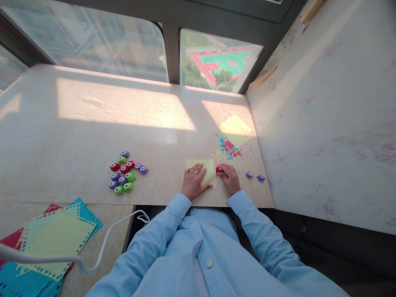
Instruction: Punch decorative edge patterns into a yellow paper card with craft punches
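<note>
A pale yellow sheet of paper (209, 175) lies on the table, with small holes punched along its top edge and down part of its right edge. My left hand (194, 180) rests flat on this sheet, fingers spread, a ring on one finger. At the sheet's right edge, my right hand (229, 178) grips a small red craft punch (219, 169) between thumb and fingers. Its far side is hidden by the fingers. Two purple punches (260, 177) sit just to the right of that hand.
Left of the sheet stand several red, green and purple punches (123, 180). Red, blue and yellow paper bits (229, 147) are scattered beyond my right hand, beside more yellow paper (235, 126). Punched coloured sheets (62, 235) pile up at lower left, crossed by a white cable (107, 243). A papered wall (324, 136) bounds the right.
</note>
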`<state>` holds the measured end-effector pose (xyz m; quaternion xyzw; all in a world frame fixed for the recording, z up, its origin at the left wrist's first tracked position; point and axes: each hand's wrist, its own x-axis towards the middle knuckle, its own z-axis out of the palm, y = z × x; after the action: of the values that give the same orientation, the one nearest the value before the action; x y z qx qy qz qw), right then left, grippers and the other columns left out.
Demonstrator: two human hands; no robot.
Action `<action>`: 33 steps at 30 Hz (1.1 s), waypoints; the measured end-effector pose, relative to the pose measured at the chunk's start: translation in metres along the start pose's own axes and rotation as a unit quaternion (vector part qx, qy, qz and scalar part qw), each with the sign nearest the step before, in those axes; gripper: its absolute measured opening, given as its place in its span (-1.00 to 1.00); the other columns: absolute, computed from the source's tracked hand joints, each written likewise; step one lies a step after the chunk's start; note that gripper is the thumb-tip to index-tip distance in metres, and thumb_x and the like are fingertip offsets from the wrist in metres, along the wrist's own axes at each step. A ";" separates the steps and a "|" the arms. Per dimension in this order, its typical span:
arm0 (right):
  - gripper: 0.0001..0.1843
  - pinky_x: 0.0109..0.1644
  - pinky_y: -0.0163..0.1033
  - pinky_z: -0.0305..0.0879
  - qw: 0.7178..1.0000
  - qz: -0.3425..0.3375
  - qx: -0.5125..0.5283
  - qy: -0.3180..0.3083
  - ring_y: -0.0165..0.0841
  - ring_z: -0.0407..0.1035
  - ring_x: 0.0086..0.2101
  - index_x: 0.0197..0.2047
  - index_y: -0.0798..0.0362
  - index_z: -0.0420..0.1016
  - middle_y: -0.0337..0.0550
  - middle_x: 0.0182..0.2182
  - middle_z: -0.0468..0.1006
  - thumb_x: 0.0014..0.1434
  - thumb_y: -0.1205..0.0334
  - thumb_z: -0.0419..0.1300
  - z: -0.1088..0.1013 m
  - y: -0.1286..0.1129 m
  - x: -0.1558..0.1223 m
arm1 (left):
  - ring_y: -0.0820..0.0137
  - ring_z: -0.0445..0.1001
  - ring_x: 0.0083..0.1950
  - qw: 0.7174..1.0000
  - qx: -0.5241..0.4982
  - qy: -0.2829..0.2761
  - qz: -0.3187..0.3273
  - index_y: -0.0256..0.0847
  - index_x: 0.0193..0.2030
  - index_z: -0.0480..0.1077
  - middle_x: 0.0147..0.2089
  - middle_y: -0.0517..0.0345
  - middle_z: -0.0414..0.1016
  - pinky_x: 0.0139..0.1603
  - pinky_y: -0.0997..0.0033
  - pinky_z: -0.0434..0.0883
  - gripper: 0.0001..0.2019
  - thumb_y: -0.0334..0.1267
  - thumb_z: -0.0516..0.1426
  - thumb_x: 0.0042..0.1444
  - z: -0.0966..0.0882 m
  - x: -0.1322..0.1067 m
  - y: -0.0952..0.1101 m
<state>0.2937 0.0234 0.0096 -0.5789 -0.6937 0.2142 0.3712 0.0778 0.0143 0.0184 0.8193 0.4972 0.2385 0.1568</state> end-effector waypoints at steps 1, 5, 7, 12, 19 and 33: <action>-0.67 0.12 0.07 0.32 1.000 0.000 0.001 0.002 -0.15 0.40 -0.03 0.02 -0.11 0.55 -0.07 -0.08 0.58 0.21 0.13 0.16 0.000 0.000 0.000 | 0.05 0.22 0.33 1.000 0.001 0.000 0.000 -0.10 0.12 0.38 0.29 -0.14 0.31 0.19 0.02 0.21 -0.38 0.21 0.21 0.00 0.000 0.000 0.000; -0.68 0.12 0.07 0.32 1.000 -0.005 0.003 0.002 -0.16 0.41 -0.04 0.02 -0.10 0.55 -0.06 -0.08 0.59 0.21 0.13 0.17 0.000 0.000 0.000 | 0.06 0.22 0.33 1.000 0.003 0.000 0.001 -0.11 0.12 0.38 0.29 -0.14 0.31 0.19 0.02 0.21 -0.38 0.21 0.21 0.01 0.000 0.000 0.000; -0.67 0.12 0.07 0.32 1.000 -0.002 0.002 -0.002 -0.15 0.42 -0.04 0.02 -0.10 0.55 -0.07 -0.07 0.59 0.20 0.13 0.17 0.000 0.000 0.000 | 0.05 0.22 0.33 1.000 0.002 0.001 0.002 -0.11 0.12 0.38 0.29 -0.14 0.32 0.19 0.02 0.22 -0.38 0.21 0.21 0.01 0.000 0.000 -0.001; -0.66 0.12 0.08 0.30 1.000 0.003 0.004 -0.012 -0.15 0.43 -0.04 0.04 -0.10 0.55 -0.07 -0.05 0.60 0.19 0.13 0.19 0.000 -0.001 0.000 | 0.04 0.21 0.33 1.000 0.002 -0.005 0.001 -0.10 0.13 0.38 0.29 -0.14 0.31 0.19 0.01 0.22 -0.38 0.21 0.21 0.01 -0.001 0.000 0.000; -0.64 0.10 0.04 0.34 1.000 0.011 0.019 -0.005 -0.18 0.45 -0.07 0.06 -0.11 0.53 -0.09 -0.10 0.62 0.19 0.10 0.21 -0.001 0.000 0.000 | 0.03 0.20 0.34 1.000 0.005 -0.006 0.004 -0.12 0.14 0.37 0.30 -0.16 0.30 0.18 0.00 0.20 -0.36 0.22 0.21 0.00 0.000 0.000 -0.001; -0.73 0.04 -0.01 0.36 1.000 -0.016 0.002 0.025 -0.19 0.45 -0.12 -0.08 -0.09 0.62 -0.07 -0.15 0.61 0.18 0.05 0.24 0.003 -0.006 -0.002 | -0.04 0.10 0.38 0.999 0.036 -0.030 -0.011 -0.21 0.24 0.28 0.35 -0.29 0.19 0.20 -0.07 0.17 -0.31 0.21 0.12 0.09 0.004 0.001 0.010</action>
<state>0.2871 0.0207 0.0117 -0.5723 -0.6931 0.1949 0.3926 0.0876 0.0109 0.0202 0.8257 0.5094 0.1943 0.1451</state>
